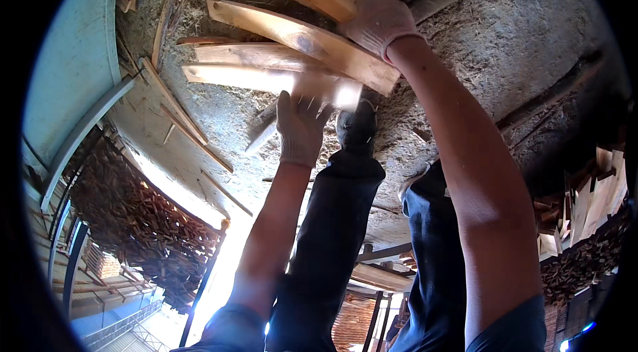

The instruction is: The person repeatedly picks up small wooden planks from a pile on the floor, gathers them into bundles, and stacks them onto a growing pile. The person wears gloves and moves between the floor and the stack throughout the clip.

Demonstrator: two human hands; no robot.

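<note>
I see my gloved right hand (379, 19), upper centre, closed on a curved wooden slab (299, 39); my left hand (300, 127), mid-frame, fingers spread under a blurred plank (266, 79); I judge gathering barely begun; several slabs remain on the ground (531, 39).

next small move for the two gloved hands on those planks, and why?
Probably close the left hand on the end of the pale plank it touches. Its fingers look spread and motion-blurred there, not clearly gripping, while the right hand already rests on the plank above. The planks lie side by side on dusty ground.
</note>
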